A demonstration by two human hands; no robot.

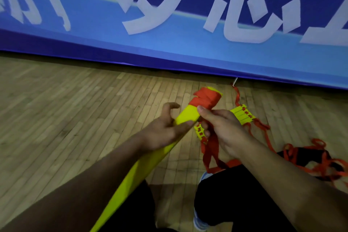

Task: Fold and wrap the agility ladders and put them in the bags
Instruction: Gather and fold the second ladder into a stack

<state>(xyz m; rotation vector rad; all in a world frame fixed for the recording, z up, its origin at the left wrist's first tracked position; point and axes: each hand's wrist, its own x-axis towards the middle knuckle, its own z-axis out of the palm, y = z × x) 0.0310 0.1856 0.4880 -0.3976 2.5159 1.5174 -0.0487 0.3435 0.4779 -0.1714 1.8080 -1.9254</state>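
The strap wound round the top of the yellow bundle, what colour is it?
Orange-red. The strap wraps the far end of the yellow bundle, best seen in the head view.

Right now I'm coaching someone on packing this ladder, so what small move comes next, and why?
Probably carry the orange strap in the right hand around the yellow rung bundle once more. Wraps cover only its far end, loose strap trails to the floor, and the left hand steadies the bundle.

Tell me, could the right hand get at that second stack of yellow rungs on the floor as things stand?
Probably not right away: the right hand is pinching the orange strap, though the stack of yellow rungs lies just beyond it with nothing between.
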